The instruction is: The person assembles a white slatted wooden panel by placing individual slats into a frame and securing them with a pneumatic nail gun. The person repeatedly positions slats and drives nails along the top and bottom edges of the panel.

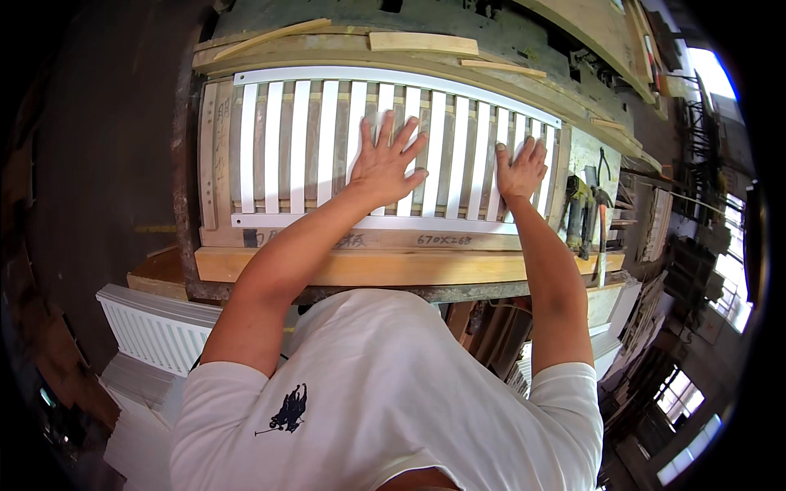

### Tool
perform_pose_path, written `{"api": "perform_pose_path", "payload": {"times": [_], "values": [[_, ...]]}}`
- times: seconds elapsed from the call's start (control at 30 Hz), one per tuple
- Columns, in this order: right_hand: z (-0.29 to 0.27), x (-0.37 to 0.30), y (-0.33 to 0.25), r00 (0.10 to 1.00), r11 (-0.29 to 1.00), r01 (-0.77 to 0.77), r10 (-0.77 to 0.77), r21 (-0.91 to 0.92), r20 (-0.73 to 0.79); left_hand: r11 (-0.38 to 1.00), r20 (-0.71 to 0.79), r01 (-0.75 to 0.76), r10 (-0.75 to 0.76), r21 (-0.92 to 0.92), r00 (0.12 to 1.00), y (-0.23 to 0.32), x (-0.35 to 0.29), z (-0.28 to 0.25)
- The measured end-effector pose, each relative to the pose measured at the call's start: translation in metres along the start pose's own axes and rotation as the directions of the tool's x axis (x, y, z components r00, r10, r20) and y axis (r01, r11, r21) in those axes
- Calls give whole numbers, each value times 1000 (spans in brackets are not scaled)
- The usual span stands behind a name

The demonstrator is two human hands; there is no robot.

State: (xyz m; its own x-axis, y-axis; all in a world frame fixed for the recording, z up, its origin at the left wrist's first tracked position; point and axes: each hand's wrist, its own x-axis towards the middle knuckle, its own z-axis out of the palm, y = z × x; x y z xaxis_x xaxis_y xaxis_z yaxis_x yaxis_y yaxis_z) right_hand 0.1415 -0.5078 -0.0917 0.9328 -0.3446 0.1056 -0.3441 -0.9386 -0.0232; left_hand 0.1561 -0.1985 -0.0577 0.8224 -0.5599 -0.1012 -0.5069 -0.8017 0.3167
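Note:
A white slatted panel (435,155) lies flat in a wooden jig (214,155) on the workbench, its upright slats joined by a long rail at the far side and another at the near side. My left hand (385,164) is spread over the middle slats, fingers apart and pointing away from me. Toward the panel's right end, my right hand (522,170) rests on the slats with its fingers stretched out. Neither hand holds anything. My left forearm crosses the near rail and hides part of it.
A hammer (603,221) and a yellow-and-black tool (578,204) lie right of the jig. Loose wood strips (422,42) rest along the bench's far side. A thick wooden beam (393,267) runs along the near edge. Finished-looking white slatted panels (155,327) are stacked at lower left.

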Motion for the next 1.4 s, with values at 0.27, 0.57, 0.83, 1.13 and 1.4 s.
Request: {"api": "perform_pose_path", "payload": {"times": [0.27,0.57,0.83,1.13,1.4], "values": [[-4,-1,-4,998,998,-34,32,44,47,1000,44,14,-14,18,999,1,-1,-3],[-9,-1,-8,997,997,-50,46,63,67,999,44,20,-22,38,999,2,-1,-3],[-10,-1,-8,998,998,-38,35,59,56,999,45,20,-22,31,999,4,0,-4],[-14,1,-11,997,992,-58,52,109,51,998,-12,33,-32,61,999,6,3,0],[-28,5,28,988,936,41,-89,351,122,990,32,48,-52,131,998,13,5,-5]]}}
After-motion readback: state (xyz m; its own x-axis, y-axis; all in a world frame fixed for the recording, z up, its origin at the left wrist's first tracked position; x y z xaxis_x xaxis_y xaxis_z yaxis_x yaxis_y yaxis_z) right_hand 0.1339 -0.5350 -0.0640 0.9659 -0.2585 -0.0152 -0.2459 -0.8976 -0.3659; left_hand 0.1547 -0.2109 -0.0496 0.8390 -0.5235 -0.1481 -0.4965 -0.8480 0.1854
